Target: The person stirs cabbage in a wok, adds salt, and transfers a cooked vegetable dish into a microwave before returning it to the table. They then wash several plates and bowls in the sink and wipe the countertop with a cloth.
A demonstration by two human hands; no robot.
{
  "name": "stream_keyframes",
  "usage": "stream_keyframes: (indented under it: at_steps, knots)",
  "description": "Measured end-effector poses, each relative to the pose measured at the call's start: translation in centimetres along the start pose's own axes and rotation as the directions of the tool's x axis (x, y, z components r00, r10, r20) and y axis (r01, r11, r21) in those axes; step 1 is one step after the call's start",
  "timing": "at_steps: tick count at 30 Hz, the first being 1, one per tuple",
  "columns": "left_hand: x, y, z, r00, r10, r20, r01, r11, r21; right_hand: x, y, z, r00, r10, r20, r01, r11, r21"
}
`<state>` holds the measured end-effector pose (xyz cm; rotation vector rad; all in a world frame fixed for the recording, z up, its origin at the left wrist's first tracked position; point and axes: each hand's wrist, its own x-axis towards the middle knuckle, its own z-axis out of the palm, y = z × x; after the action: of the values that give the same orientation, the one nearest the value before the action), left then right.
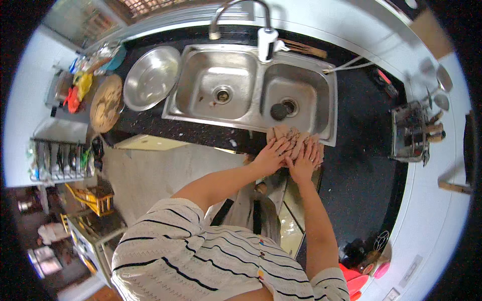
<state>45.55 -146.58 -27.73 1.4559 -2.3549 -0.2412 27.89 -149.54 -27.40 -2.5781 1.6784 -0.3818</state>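
Both hands are on a crumpled light-brown cloth (279, 132) that lies bunched at the front edge of the steel double sink (257, 93), by the right basin. My left hand (271, 157) grips the cloth's left part, fingers curled over the folds. Close beside it, my right hand (303, 166) holds the right part, its fingers pointing toward the sink. The thumbs nearly meet. The cloth's underside is hidden. Past the cloth, a dark round piece (279, 112) sits beside the right basin's drain. A few bits of scrap lie near the left basin's drain.
A curved tap (215, 31) with a white body stands behind the sink. Left of it are a wide metal bowl (131, 86) and a round wooden board (106, 103). Black countertop (359, 150) stretches along my right, with a knife rack (409, 133) at the wall.
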Motion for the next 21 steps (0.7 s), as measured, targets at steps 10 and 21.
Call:
stream_keyframes:
  at_steps: [10,21]
  knots:
    - [-13.4,-11.5,-8.1,0.978,-0.208,-0.025,0.209,0.978,0.018,3.1,-18.6,3.0,0.974,-0.134,0.181,0.119,0.989,0.093]
    - [-10.3,-26.4,-13.9,0.764,-0.589,0.263,0.634,0.762,-0.136,18.6,-29.3,8.5,0.826,0.024,0.563,-0.274,0.890,0.364]
